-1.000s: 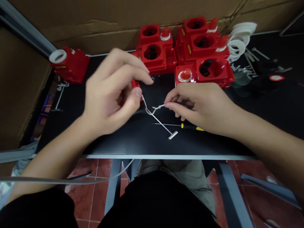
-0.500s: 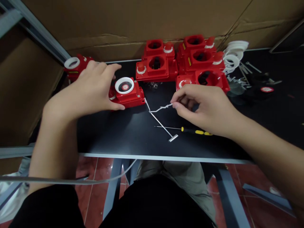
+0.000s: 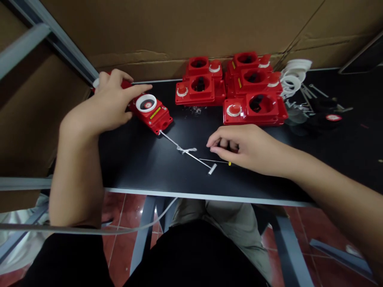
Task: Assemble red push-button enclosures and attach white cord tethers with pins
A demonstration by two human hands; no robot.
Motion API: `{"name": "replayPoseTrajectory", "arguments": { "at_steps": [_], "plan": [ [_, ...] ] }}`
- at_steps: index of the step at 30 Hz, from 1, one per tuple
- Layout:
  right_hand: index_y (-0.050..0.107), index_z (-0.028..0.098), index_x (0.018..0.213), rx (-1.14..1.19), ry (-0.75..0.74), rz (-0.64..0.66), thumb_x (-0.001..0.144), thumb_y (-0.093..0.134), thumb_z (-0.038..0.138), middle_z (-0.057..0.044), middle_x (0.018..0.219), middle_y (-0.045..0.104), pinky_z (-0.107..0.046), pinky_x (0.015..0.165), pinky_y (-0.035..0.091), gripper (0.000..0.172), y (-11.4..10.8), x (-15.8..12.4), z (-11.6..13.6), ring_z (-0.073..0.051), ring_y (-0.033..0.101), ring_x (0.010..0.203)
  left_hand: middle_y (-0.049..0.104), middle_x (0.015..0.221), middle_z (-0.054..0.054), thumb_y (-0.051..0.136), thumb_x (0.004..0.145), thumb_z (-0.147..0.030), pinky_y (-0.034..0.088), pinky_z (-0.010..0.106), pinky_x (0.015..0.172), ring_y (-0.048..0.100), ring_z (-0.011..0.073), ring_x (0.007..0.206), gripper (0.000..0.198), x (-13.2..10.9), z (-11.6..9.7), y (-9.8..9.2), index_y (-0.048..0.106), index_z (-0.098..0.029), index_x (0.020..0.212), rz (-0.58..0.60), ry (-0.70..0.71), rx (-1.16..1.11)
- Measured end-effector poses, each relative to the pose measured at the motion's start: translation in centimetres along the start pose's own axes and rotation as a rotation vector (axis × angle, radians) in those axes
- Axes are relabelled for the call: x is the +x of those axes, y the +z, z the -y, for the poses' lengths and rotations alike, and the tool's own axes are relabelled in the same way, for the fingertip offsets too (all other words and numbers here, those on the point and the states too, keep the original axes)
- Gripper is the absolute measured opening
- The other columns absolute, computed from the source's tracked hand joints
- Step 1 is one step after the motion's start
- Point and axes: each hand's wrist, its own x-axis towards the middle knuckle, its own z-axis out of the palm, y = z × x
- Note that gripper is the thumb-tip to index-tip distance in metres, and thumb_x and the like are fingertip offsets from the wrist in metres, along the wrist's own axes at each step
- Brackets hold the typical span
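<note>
My left hand (image 3: 109, 99) is over the left end of a red alarm-style box (image 3: 160, 117) with a white ring and round label. Its fingers are spread; some are hidden behind the hand, near a second red box. A thin metal rod with a T-shaped end (image 3: 212, 169) runs from the box's near corner across the table. White twisted string (image 3: 187, 150) lies over the rod. Just right of the string, my right hand (image 3: 236, 145) hovers with thumb and fingertips together, nothing visible between them. Beneath it lies a screwdriver (image 3: 229, 163), its handle mostly covered.
Several red boxes (image 3: 200, 89) with round openings stand at the back against cardboard (image 3: 167, 59). To their right are stacked white rings (image 3: 291, 83), small metal parts (image 3: 305, 107) and a black disc with a red-and-white label (image 3: 333, 117). A grey frame (image 3: 64, 44) borders the left.
The red box has turned, its near corner swinging toward me and left. My right hand has let go of the string, which now lies on the rod. My left hand has shifted left.
</note>
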Motion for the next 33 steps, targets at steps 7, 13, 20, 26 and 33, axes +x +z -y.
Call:
{"name": "replayPoseTrajectory", "arguments": {
  "at_steps": [7,13,20,26,33],
  "plan": [
    [0.079,0.023,0.099,-0.046,-0.049,0.136,0.106,0.090,0.051,-0.002,0.095,0.075,-0.034,0.072,0.048,0.030,-0.7,-0.4,0.7,-0.018,0.066,0.078,0.078,0.146,0.013,0.056,0.118,-0.039,0.061,0.055,0.132,0.072,0.0357,0.136,0.046,-1.6,-6.0,-0.9,0.087,-0.030,0.150,-0.181,0.207,-0.072],
    [0.082,0.024,0.102,-0.091,0.045,0.279,0.099,0.096,0.047,-0.003,0.098,0.079,-0.035,0.078,0.050,0.027,-1.9,-0.6,0.2,-0.020,0.070,0.084,0.085,0.134,0.009,0.062,0.123,-0.032,0.068,0.040,0.098,0.086,0.0260,0.107,0.029,-2.2,-10.2,2.2,0.087,-0.023,0.135,0.153,0.494,-0.159],
    [0.082,0.026,0.097,-0.160,0.067,0.252,0.101,0.074,0.040,-0.002,0.084,0.075,-0.035,0.070,0.048,0.016,-2.5,-0.7,-0.6,-0.020,0.067,0.072,0.085,0.124,0.016,0.052,0.123,-0.024,0.069,0.044,0.102,0.087,0.0341,0.112,0.034,-0.9,-9.9,3.0,0.085,-0.016,0.132,0.122,0.231,0.182],
    [0.076,0.027,0.092,-0.203,0.077,0.226,0.098,0.074,0.038,-0.001,0.081,0.074,-0.035,0.070,0.048,0.013,-2.0,-0.8,-0.9,-0.019,0.063,0.069,0.089,0.128,0.018,0.053,0.125,-0.034,0.067,0.044,0.097,0.088,0.0395,0.121,0.037,-1.1,-9.7,2.2,0.084,-0.018,0.133,0.205,0.039,0.281],
    [0.073,0.028,0.090,-0.200,0.077,0.224,0.099,0.075,0.037,0.000,0.080,0.071,-0.035,0.067,0.045,0.013,-2.0,-0.9,-0.9,-0.019,0.059,0.067,0.088,0.135,0.019,0.053,0.123,-0.036,0.067,0.046,0.105,0.087,0.0389,0.126,0.040,-0.3,-7.6,2.4,0.084,-0.019,0.142,0.213,-0.083,0.232]
  ]
}}
